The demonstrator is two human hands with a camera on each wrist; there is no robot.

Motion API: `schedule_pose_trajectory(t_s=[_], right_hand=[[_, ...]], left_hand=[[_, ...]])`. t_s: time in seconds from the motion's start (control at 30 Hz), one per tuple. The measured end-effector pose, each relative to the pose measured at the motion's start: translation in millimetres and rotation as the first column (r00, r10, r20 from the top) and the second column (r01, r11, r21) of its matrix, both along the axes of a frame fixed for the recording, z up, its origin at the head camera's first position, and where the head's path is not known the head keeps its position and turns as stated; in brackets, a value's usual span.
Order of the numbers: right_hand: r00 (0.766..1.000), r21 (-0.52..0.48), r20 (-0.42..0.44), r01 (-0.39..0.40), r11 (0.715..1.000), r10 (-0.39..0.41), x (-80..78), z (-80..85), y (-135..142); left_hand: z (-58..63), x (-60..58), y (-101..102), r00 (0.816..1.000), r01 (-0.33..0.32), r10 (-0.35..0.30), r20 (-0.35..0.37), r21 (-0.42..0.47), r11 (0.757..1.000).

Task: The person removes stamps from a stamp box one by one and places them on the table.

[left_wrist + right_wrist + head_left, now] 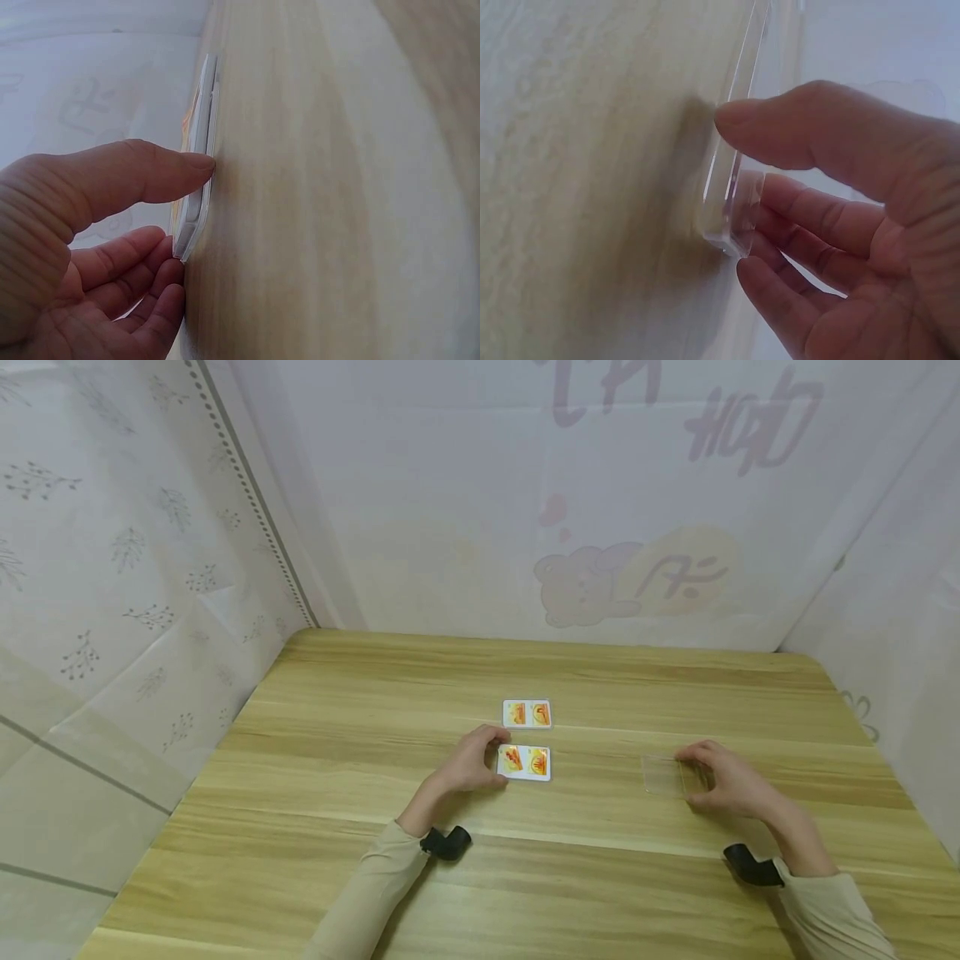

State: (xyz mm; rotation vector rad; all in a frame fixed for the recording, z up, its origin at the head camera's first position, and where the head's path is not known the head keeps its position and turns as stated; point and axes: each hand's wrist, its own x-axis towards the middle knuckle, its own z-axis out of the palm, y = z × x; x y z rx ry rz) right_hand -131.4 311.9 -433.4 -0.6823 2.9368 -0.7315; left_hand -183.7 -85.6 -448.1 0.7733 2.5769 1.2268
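My left hand (474,762) grips a stack of picture cards (523,762) in a shallow clear plastic case, low at the table. In the left wrist view, its thumb (180,174) lies along the side of the clear case (201,217), with the fingers curled at the end. Over on the right, my right hand (729,781) pinches a transparent plastic lid (663,776) by its edges. The right wrist view shows the thumb on one side of this lid (721,195), and its shadow falls on the wood beside it.
Just beyond the left hand's cards lies another set of picture cards (527,713) on the wooden table (570,885). Pale printed curtains (420,527) hang behind the table and along both sides. Each wrist wears a black camera mount (447,843).
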Motion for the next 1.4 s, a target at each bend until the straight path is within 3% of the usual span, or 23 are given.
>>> schedule_pose_trajectory(t_s=[0.6,1.03,1.4], right_hand=[[1.000,-0.035,0.020,0.010,0.999,-0.009,1.6,0.3,-5],[0.991,-0.036,-0.128,-0.051,0.998,0.046,-0.5,3.3,-15],[0.985,-0.066,-0.157,-0.077,0.995,0.066,-3.8,6.5,-26]], left_hand=[[0.1,0.5,-1,1.000,0.000,0.000,0.003,-0.004,1.000],[-1.0,-0.3,-1,1.000,0.007,-0.007,-0.001,0.001,1.000],[-2.8,-1.5,-2,1.000,0.004,-0.004,0.008,-0.006,1.000]])
